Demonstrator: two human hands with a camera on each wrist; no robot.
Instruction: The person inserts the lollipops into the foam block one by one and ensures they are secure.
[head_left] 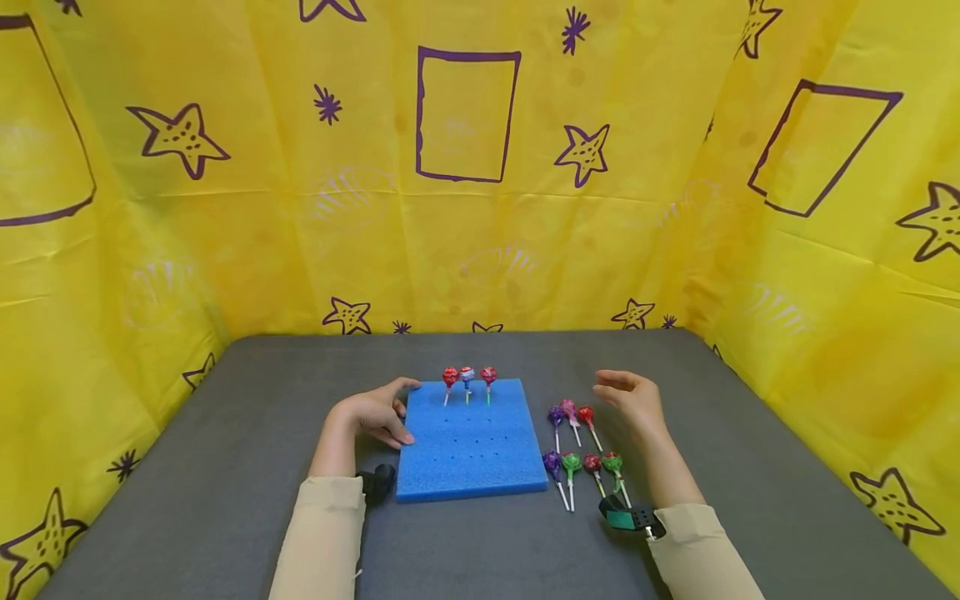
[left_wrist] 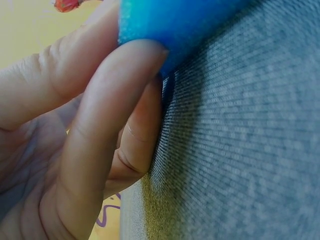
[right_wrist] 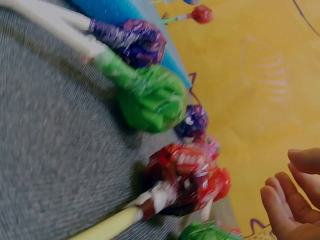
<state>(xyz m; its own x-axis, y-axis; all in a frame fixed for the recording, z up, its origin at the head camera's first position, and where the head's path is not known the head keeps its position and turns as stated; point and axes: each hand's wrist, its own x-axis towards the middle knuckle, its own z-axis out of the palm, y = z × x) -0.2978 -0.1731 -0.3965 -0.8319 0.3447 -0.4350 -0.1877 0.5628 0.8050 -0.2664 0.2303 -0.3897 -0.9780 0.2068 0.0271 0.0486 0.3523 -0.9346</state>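
Note:
A blue foam block [head_left: 472, 442] with small holes lies flat on the table. Three lollipops stand upright along its far side: a red one [head_left: 450, 377], a blue-and-white one [head_left: 467, 375] and another red one [head_left: 489, 376]. My left hand [head_left: 377, 414] holds the block's left edge; the left wrist view shows the thumb [left_wrist: 117, 85] against its side, other fingers bent. To the right of the block, my right hand [head_left: 633, 404] hovers with loosely bent fingers and nothing in them. It is nearest to lollipops lying in two rows, among them a red one [head_left: 586, 416] and a green one [head_left: 612, 464].
Also lying there are purple lollipops [head_left: 556, 415], a pink one [head_left: 569, 409], another green one [right_wrist: 152, 97] and a dark red one [right_wrist: 180, 172]. The grey table [head_left: 300, 367] is bounded by yellow curtains [head_left: 262, 250] at the back and sides.

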